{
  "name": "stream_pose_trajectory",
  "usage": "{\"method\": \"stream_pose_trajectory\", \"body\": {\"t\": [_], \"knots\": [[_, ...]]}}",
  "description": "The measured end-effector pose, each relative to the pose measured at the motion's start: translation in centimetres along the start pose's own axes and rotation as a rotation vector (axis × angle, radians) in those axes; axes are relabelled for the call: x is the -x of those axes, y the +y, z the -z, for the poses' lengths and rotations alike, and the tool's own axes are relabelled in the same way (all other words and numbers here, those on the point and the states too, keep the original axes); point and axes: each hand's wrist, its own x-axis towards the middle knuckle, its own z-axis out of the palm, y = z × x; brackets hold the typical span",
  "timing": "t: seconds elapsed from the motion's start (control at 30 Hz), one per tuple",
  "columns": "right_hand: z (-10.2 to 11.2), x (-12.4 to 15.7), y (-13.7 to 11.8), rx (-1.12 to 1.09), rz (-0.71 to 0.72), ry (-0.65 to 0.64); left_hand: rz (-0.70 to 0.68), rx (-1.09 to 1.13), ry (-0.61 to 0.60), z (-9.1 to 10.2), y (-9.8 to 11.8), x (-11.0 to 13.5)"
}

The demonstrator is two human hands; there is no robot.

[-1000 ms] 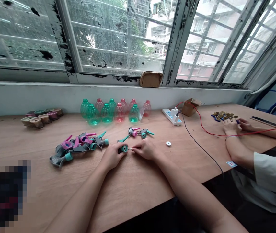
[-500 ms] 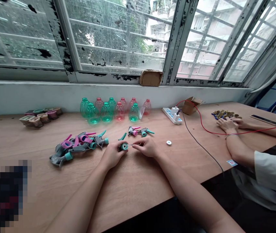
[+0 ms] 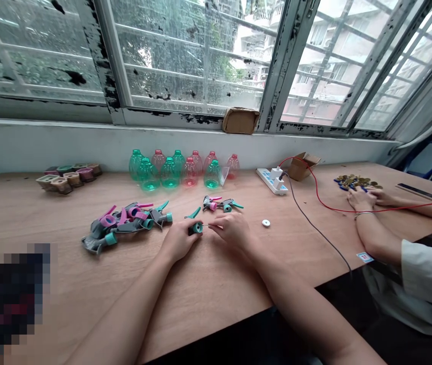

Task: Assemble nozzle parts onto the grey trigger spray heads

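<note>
My left hand (image 3: 178, 241) is closed around a grey spray trigger head (image 3: 195, 226) with a teal collar and teal lever, held just above the wooden table (image 3: 216, 284). My right hand (image 3: 231, 228) pinches a thin clear tube (image 3: 213, 225) whose end points into the teal collar. Left of my hands lies a pile of spray heads (image 3: 127, 225) in grey, pink and teal. Two more spray heads (image 3: 219, 204) lie just beyond my right hand.
Green and pink plastic bottles (image 3: 183, 170) stand in a row by the wall. Small pots (image 3: 69, 177) sit at the far left, and a white disc (image 3: 265, 222), a power strip (image 3: 273, 181) and red and black cables lie to the right. Another person's hands (image 3: 364, 197) work over small parts (image 3: 355, 181).
My hands have stayed together on the spray head and tube, shifting slightly away from me. The other person's hands moved a little at the small parts.
</note>
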Motion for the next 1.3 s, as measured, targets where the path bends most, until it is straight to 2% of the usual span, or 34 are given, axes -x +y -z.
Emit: {"method": "stream_pose_trajectory", "body": {"t": [0.23, 0.5, 0.73, 1.03, 1.13, 1.3], "knots": [[0.4, 0.1, 0.3, -0.071, 0.063, -0.07, -0.075, -0.036, -0.03, -0.2, -0.2, 0.0], [-1.1, 0.0, 1.7, -0.381, 0.06, -0.081, -0.072, 0.006, -0.072, 0.4, 0.2, 0.0], [-1.2, 0.0, 2.0, -0.511, 0.054, -0.103, -0.069, 0.028, -0.088, 0.6, 0.2, 0.0], [-1.2, 0.1, 2.2, -0.55, 0.141, -0.107, -0.096, 0.082, -0.165, 0.8, 0.3, 0.1], [-1.0, 0.2, 2.2, -0.567, 0.136, -0.086, -0.093, 0.075, -0.141, 0.8, 0.4, 0.1], [-0.7, 0.3, 2.1, -0.457, 0.055, 0.046, -0.035, 0.055, -0.058, 0.6, 0.4, 0.1]]}}
